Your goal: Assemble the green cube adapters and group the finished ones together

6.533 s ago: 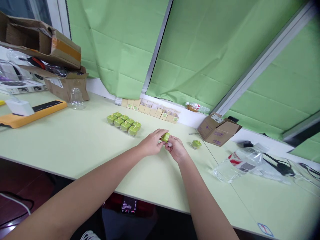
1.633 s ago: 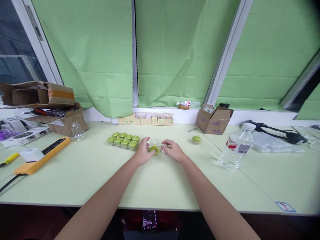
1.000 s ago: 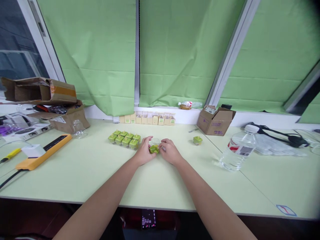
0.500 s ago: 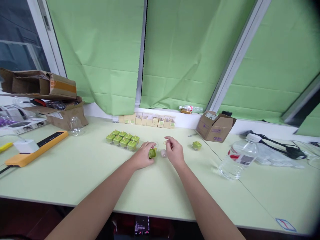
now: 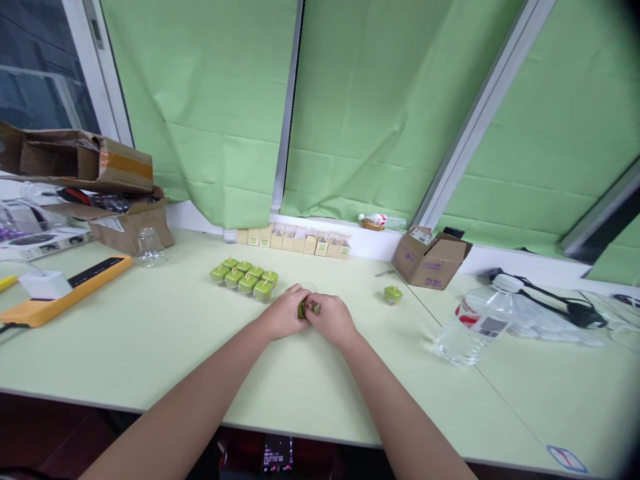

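Green lid (image 5: 301, 309) sits between the two hands, low over the middle of the table (image 5: 200, 347), its hollow side partly in view and no cup seen joined to it. The left hand (image 5: 285, 313) has its thumb and fingers clamped on the lid; the right hand (image 5: 333, 318) has its fingers bunched together at the lid's opening, and whether they pinch something small there I cannot tell. Just beyond the fingertips shows a faint clear edge, too thin to name. As for progress, eight lidded cups (image 5: 247, 283) stand close together to the left, each with a green top and most with a visible loop — these look finished. One more lidded cup (image 5: 393, 294) stands well apart on the right, also covered. Judging by this, only the piece in hand looks incomplete — its lid is off any cup.
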A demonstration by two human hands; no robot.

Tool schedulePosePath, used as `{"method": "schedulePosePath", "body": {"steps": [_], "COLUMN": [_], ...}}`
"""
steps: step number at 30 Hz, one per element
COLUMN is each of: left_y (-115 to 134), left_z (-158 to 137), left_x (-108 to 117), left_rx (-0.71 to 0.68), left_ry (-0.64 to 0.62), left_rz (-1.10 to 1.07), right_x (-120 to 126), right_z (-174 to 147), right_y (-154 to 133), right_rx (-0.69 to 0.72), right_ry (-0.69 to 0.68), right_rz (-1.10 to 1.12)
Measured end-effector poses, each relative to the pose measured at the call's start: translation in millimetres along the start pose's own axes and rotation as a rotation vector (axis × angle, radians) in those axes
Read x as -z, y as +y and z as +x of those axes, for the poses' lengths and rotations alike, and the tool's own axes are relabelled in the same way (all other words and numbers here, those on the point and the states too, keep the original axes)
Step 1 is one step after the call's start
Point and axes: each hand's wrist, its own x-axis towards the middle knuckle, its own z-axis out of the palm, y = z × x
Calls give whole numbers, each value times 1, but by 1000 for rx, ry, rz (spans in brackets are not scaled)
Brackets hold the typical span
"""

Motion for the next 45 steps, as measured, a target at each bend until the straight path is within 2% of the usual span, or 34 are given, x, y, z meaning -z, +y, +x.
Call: {"method": "schedulePosePath", "body": {"steps": [5, 12, 17, 25, 32, 37, 41, 43, 45], "left_y": [1, 2, 4, 2, -1, 3, -1, -5, -9], "left_z": [1, 0, 1, 0, -1, 5, 15, 19, 20], "left_x": [0, -4, -6, -8, -8, -6, -5, -5, -5], "left_rx": [-19, -5, 41, 45, 24, 8, 192, 291, 334], "left_ry": [-16, 8, 5, 29, 45, 162, 300, 314, 301], "left_rz": [43, 67, 70, 34, -58, -269, -624, -744, -820], "right_x": [-9, -17, -17, -16, -17, -9, -3, -3, -4], "right_z": [3, 3, 3, 4, 1, 4, 9, 10, 10], "right_y": [-2, -8, -8, 1, 4, 0, 0, 1, 3], "right_rx": [-78, -201, -218, -149, -108, -121, -209, -218, -215], "right_ry": [-53, 31, 95, 17, 53, 207, 300, 298, 278], "right_rz": [-154, -230, -140, 81, 93, 174, 376, 454, 498]}}
